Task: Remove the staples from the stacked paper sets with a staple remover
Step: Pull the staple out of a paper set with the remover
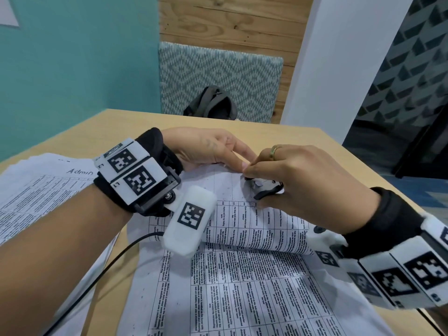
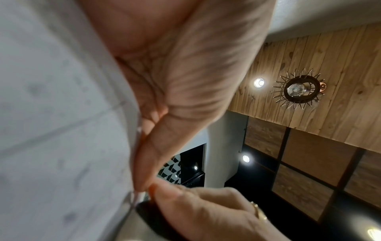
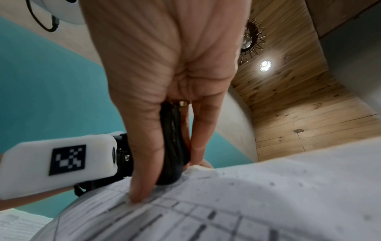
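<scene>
The staple remover [image 1: 265, 187], black with a pale inner part, sits at the far corner of the printed paper set [image 1: 242, 275] on the tabletop [image 1: 286, 139], pinched in the right hand [image 1: 303, 180]. Its teeth and any staple are hidden. The left hand [image 1: 208, 147] presses straight fingers on that corner. The right wrist view shows the remover's closed black arms [image 3: 172, 146]; the head view adds another paper stack [image 1: 36, 190] at left.
</scene>
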`<action>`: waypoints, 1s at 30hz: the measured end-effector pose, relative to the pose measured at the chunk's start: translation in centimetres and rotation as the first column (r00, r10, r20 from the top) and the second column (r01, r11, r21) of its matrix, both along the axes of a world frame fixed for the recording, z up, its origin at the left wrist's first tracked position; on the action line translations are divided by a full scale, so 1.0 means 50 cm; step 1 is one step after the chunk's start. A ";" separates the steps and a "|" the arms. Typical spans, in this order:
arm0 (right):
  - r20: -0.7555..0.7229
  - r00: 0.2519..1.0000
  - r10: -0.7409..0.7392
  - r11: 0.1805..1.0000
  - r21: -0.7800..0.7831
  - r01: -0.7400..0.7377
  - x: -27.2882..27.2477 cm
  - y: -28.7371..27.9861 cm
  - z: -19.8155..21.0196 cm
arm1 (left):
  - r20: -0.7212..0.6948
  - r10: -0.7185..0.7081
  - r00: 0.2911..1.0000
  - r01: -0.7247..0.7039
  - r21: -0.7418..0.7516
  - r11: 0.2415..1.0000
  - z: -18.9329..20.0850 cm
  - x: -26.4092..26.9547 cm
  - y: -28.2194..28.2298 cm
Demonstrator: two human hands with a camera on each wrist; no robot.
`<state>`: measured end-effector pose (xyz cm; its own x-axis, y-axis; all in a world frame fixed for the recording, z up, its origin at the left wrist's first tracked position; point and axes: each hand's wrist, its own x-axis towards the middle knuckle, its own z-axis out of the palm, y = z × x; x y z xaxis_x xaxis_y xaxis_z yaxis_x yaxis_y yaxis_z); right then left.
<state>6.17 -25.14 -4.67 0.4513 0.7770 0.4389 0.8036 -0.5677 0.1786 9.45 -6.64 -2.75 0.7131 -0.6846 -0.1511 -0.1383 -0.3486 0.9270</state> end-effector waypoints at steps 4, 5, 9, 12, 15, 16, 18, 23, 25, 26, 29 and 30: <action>0.032 0.999 0.002 0.999 -0.034 -0.001 -0.002 -0.003 -0.001 | 0.015 0.003 1.000 -0.003 0.010 1.000 0.001 -0.003 -0.002; 0.039 0.999 0.002 0.999 -0.041 -0.001 -0.002 -0.003 -0.001 | 0.014 0.004 1.000 -0.004 0.008 1.000 0.001 -0.003 -0.001; 0.076 0.997 -0.007 0.999 -0.053 0.011 -0.007 -0.002 -0.003 | -0.025 0.006 1.000 -0.007 -0.014 1.000 0.000 -0.002 0.003; 0.068 0.998 -0.015 0.999 -0.038 0.018 -0.012 0.001 -0.002 | -0.015 -0.008 1.000 0.008 -0.018 1.000 -0.001 0.000 0.006; 0.020 0.999 -0.033 0.999 0.015 0.033 -0.015 0.004 0.000 | -0.052 -0.029 0.998 0.029 -0.008 1.000 -0.002 0.001 0.008; 0.005 0.999 -0.038 0.999 0.032 0.038 -0.015 0.006 -0.001 | -0.080 -0.021 0.997 0.020 -0.015 1.000 -0.004 0.000 0.007; -0.021 0.999 -0.049 0.997 0.063 0.051 -0.015 0.008 -0.003 | -0.101 0.011 0.995 -0.015 -0.043 0.999 -0.012 0.001 0.006; -0.037 0.992 -0.119 0.981 0.151 0.123 -0.022 0.007 0.000 | -0.049 0.091 0.995 -0.095 -0.082 0.992 -0.026 0.000 0.000; -0.055 0.989 -0.138 0.966 0.212 0.146 -0.024 0.007 0.001 | -0.063 0.108 0.992 -0.115 -0.120 0.986 -0.022 -0.005 -0.001; -0.073 0.986 -0.150 0.956 0.243 0.163 -0.025 0.008 0.002 | -0.064 0.118 0.991 -0.125 -0.128 0.984 -0.021 -0.007 -0.002; -0.151 0.969 -0.194 0.925 0.300 0.232 -0.029 0.010 0.003 | -0.038 0.143 0.989 -0.146 -0.107 0.984 -0.020 -0.009 -0.004; -0.172 0.963 -0.205 0.921 0.298 0.249 -0.031 0.011 0.003 | -0.016 0.146 0.989 -0.147 -0.081 0.986 -0.019 -0.009 -0.005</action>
